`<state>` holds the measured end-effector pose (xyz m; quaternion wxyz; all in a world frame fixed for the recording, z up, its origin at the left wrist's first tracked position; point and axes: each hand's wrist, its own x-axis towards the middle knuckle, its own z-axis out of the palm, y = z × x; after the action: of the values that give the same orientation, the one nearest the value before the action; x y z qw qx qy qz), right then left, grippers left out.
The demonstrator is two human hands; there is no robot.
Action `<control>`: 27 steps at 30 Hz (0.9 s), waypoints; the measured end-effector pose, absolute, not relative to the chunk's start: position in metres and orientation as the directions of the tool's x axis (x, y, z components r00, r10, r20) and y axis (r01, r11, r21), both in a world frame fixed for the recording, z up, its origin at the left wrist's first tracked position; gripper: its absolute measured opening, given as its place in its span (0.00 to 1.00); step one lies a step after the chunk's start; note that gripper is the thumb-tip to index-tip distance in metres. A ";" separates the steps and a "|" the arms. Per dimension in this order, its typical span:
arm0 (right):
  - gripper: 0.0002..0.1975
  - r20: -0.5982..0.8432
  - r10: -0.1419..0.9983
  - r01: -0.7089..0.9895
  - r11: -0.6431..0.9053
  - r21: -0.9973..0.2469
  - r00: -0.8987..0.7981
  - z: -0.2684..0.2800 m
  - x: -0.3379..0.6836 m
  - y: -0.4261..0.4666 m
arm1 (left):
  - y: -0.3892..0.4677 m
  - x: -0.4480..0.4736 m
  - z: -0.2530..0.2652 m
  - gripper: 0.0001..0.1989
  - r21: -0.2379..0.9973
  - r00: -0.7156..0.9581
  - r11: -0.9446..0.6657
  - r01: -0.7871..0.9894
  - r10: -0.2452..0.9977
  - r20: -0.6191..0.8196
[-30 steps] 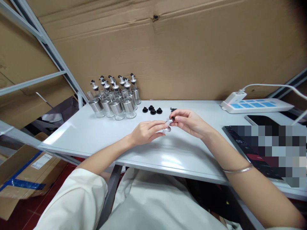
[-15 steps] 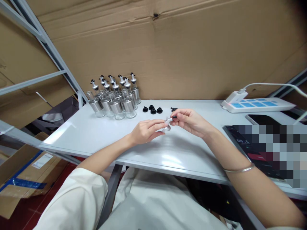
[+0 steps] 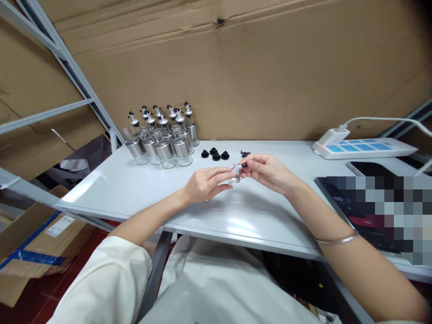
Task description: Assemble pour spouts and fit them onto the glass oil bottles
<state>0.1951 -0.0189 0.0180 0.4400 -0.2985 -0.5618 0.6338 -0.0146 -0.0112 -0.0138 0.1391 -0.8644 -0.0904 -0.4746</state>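
Here we are, black tip (image 3: pixel 244 165) up at the silver spout (image 3: pixel 236 168), centre frame!
Left hand (image 3: pixel 202 185), left of centre, pinches the spout between fingers and thumb; right hand (image 3: pixel 266 171), right of centre, pinches the tip. The trick, I'd say: hold the spout steady, keep 1 straight line, press evenly. Beyond, 4 black stoppers (image 3: pixel 216 156) mid-frame on the desk (image 3: pixel 118 193), bottles (image 3: pixel 164 152) clustered upper left.

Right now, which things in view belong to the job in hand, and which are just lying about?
Apparently in the job:
silvery spout in the left hand
black tip in the right hand
four black stopper-like pieces
loose black parts
bottles

Apparently just lying about:
power strip
two phone-like devices
cardboard box
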 end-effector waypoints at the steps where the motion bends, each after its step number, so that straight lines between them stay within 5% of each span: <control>1: 0.16 0.112 0.898 -0.214 0.020 -0.977 -0.426 0.018 0.195 -0.019 | -0.011 -0.015 -0.014 0.16 -0.153 0.536 -0.944 0.291 0.028 0.844; 27: 0.14 0.132 0.888 -0.217 0.038 -0.975 -0.440 0.014 0.196 -0.017 | -0.011 -0.017 -0.015 0.15 -0.160 0.589 -0.941 0.297 0.049 0.806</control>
<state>0.1963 -0.0169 0.0138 0.4398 -0.2941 -0.5704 0.6283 -0.0172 -0.0108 -0.0148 0.1401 -0.8804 -0.0984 -0.4423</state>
